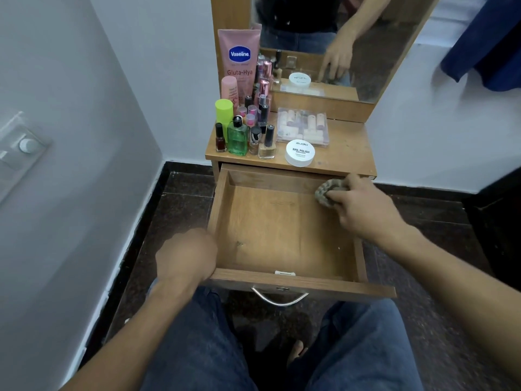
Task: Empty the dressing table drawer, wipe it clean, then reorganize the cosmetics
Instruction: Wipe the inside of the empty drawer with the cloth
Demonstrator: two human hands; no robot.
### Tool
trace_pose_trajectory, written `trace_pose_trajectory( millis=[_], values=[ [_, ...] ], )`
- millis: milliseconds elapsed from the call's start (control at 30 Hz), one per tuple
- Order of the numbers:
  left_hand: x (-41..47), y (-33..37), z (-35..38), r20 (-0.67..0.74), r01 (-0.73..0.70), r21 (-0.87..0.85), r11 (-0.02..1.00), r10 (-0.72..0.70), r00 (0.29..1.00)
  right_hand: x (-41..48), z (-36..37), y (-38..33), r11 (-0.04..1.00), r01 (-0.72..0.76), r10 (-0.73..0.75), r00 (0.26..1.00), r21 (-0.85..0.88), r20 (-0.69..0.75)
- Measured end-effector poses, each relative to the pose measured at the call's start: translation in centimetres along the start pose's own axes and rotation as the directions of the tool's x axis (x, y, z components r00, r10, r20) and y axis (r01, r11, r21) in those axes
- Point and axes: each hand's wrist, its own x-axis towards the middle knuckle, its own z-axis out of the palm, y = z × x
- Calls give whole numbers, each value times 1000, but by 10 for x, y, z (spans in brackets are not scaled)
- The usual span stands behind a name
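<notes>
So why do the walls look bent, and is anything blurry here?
Head view: the wide lens bows the wall and floor lines toward the edges; the left hand on the drawer is blurred, while the right hand holding the cloth is sharper; the mirror looks hazy; the label on the white jar reads crisply.

You had a pale grey wall (84, 122) on the left, carrying a switch plate (24, 148) with a round white knob, blurred near the frame edge. The floor (180, 204) was dark speckled stone tile, running up to the foot of that wall and of the white wall (423, 136) on the right. A dark blue garment (485, 46) hung against the white wall at upper right, and a wood-framed mirror (380, 60) with hazy glass stood between the two walls.
</notes>
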Motion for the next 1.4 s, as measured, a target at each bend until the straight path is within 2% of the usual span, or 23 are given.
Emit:
trace_pose_trajectory(
  millis=[67, 133, 200, 267, 567, 967, 1067, 1133, 1200, 1267, 1333, 1400],
  values=[
    [0, 0, 1, -8, -1, 2, 1000, 1, 1000, 4, 10, -15, 954, 176, -174, 984, -241, 28],
    [0, 0, 1, -10, 2, 0, 1000, -2, 1000, 5, 21, -28, 879, 307, -252, 948, -364, 193],
    [0, -1, 2, -12, 1, -3, 1000, -1, 1000, 3, 33, -34, 808, 378, -222, 906, -452, 362],
    [0, -1, 3, -17, -5, -6, 1000, 5, 1000, 0, 37, -38, 763, 391, -161, 886, -514, 435],
    [-1, 0, 2, -22, -4, -7, 1000, 3, 1000, -19, 47, -61, 639, 479, -39, 801, -602, 597],
    [-3, 0, -1, 7, 2, -33, 999, -2, 1000, -17, 26, -62, 564, 668, -116, 646, -485, 754],
    [-2, -1, -1, 13, 9, -26, 1000, -9, 1000, -22, 13, -60, 591, 679, -145, 621, -436, 771],
    [-2, -1, -1, 15, 9, -20, 1000, -9, 1000, -23, 3, -53, 655, 640, -125, 616, -402, 777],
    [-2, 0, -1, 13, 8, -17, 1000, -7, 1000, -24, -12, -42, 762, 550, -108, 628, -341, 770],
    [-1, 0, -1, 16, 8, -17, 1000, -8, 1000, -29, -33, -25, 786, 509, -86, 652, -351, 753],
    [-1, 0, -1, 18, 8, -19, 1000, -8, 1000, -39, -55, -1, 721, 502, 41, 658, -478, 752],
    [-2, 0, -2, 22, 16, -17, 1000, -15, 1000, -49, -71, 26, 693, 437, 250, 600, -573, 760]
  ],
)
